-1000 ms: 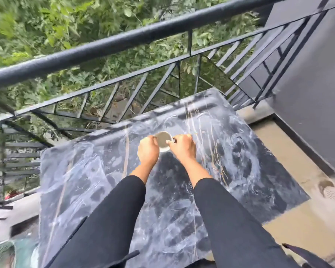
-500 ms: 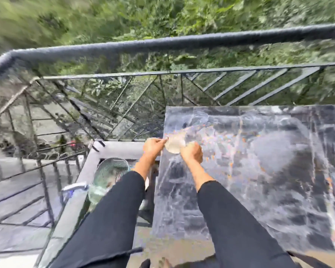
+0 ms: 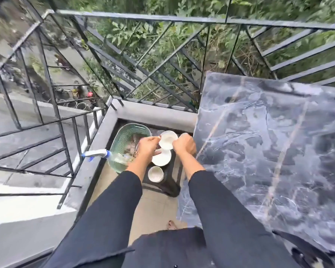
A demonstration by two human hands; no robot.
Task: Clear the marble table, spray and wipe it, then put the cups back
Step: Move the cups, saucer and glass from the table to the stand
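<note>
Head cam, cup point(image 3: 167, 139) mouth-up, L hand point(image 3: 147, 147), R hand point(image 3: 184, 146) holding

A black metal railing point(image 3: 162, 60) fences the balcony, with green foliage point(image 3: 162, 35) thick beyond it. Below the grey concrete ledge point(image 3: 155, 115), a green perforated basket point(image 3: 122, 138) sits on the beige floor point(image 3: 153, 206), just beside a dark stool point(image 3: 168, 184).

Home balcony, iron railing point(image 3: 162, 19), marble table point(image 3: 269, 151), greenery point(image 3: 153, 35)

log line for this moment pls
left hand + right hand: hold cup over stool | other cups: on stool | table: right of stool | basket: left of stool
</note>
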